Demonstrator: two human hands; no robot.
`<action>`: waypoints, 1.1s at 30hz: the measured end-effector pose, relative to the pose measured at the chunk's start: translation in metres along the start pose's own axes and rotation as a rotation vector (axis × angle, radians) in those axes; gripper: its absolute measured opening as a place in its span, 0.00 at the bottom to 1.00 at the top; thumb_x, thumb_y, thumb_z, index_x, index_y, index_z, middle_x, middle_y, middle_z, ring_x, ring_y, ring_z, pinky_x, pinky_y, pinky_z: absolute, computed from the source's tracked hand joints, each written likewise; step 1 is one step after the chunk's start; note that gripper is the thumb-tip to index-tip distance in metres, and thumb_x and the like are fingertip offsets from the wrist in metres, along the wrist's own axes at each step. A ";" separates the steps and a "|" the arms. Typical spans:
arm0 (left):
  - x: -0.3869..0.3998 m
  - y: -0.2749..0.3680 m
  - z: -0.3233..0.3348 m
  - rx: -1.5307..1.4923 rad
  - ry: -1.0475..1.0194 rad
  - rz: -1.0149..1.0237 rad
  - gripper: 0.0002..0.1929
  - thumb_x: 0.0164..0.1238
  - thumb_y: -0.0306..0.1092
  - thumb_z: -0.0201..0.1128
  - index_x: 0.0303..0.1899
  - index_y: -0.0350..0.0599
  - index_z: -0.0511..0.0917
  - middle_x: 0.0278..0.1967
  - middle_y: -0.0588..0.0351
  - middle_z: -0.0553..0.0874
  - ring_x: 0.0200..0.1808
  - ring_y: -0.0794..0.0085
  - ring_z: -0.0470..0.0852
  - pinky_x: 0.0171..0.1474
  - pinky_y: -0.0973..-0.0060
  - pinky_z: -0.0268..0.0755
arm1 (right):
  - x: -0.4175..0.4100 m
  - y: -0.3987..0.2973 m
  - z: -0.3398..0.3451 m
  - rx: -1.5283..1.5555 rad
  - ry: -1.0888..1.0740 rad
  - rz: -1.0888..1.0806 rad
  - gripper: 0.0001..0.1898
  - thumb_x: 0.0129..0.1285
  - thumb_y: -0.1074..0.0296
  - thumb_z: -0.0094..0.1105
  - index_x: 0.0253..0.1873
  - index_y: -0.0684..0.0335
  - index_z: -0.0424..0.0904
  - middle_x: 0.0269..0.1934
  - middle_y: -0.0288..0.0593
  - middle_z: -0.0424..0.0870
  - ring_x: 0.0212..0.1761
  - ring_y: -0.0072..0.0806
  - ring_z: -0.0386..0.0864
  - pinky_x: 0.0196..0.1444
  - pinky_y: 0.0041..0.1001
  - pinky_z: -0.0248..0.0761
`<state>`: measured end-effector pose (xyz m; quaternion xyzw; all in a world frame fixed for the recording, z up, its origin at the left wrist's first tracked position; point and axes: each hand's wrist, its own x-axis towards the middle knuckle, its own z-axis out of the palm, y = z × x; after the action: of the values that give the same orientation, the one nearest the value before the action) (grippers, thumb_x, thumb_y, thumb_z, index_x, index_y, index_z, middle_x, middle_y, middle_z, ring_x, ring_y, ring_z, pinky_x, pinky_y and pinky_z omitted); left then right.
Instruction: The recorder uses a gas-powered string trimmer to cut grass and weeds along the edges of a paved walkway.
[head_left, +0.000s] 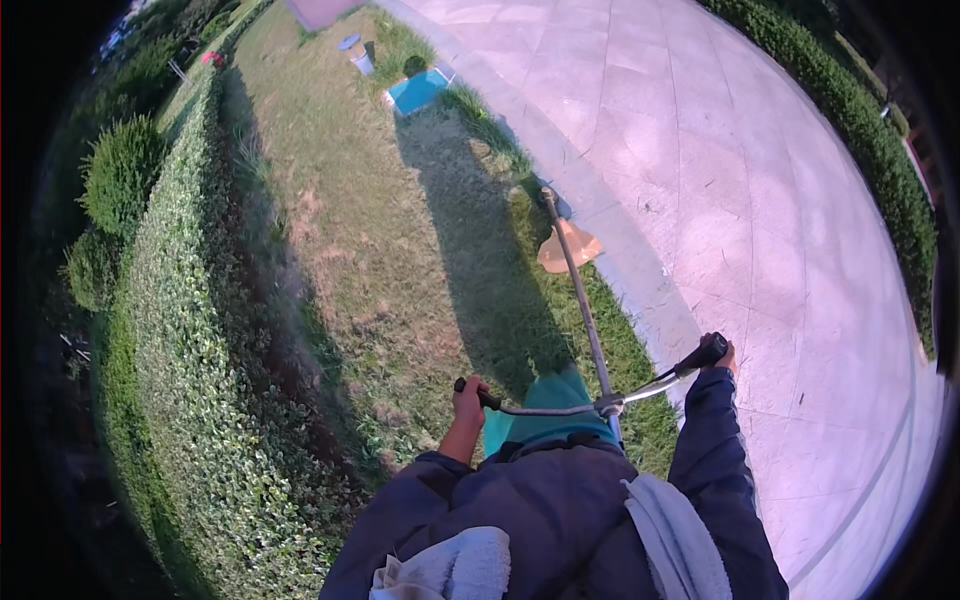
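I hold a brush cutter by its bicycle-style handlebar (551, 412). My left hand (470, 400) is wrapped around the black left grip, and my right hand (726, 358) around the larger black right grip (701, 355). The long shaft (579, 292) runs forward from the handlebar clamp. An orange guard (569, 246) sits near its far end. The cutting head (549, 193) is down by the grass along the paving edge; whether it spins cannot be told.
Pale stone paving (712, 187) with a kerb strip (630, 240) lies to the right. A leafy hedge (187, 337) borders the lawn (367, 247) on the left. Ahead stand a blue-topped box (418, 91) and a small bollard light (356, 54).
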<state>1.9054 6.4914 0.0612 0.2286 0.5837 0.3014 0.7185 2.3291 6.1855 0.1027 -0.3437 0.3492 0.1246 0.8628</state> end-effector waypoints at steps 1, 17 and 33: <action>0.000 -0.001 0.001 0.009 -0.002 0.005 0.05 0.52 0.29 0.56 0.27 0.39 0.70 0.19 0.55 0.74 0.23 0.70 0.74 0.32 0.72 0.69 | 0.003 0.000 0.002 -0.003 0.003 0.001 0.19 0.59 0.64 0.44 0.47 0.75 0.61 0.39 0.57 0.72 0.39 0.51 0.74 0.43 0.45 0.71; 0.018 0.016 0.084 0.062 0.094 0.049 0.08 0.52 0.34 0.59 0.25 0.40 0.72 0.20 0.56 0.75 0.23 0.72 0.73 0.31 0.74 0.65 | 0.103 0.002 0.055 -0.291 -0.128 0.007 0.22 0.61 0.55 0.36 0.46 0.71 0.69 0.38 0.54 0.76 0.42 0.42 0.74 0.50 0.37 0.69; 0.083 0.058 0.123 -0.017 0.043 0.070 0.04 0.52 0.28 0.55 0.26 0.40 0.70 0.20 0.54 0.74 0.24 0.70 0.73 0.32 0.72 0.68 | 0.137 0.052 0.148 -0.181 -0.141 0.026 0.20 0.59 0.59 0.42 0.44 0.75 0.65 0.37 0.57 0.74 0.38 0.46 0.75 0.44 0.40 0.72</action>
<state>2.0271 6.5936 0.0690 0.2365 0.5881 0.3362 0.6965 2.4812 6.3208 0.0586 -0.4061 0.2793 0.1907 0.8490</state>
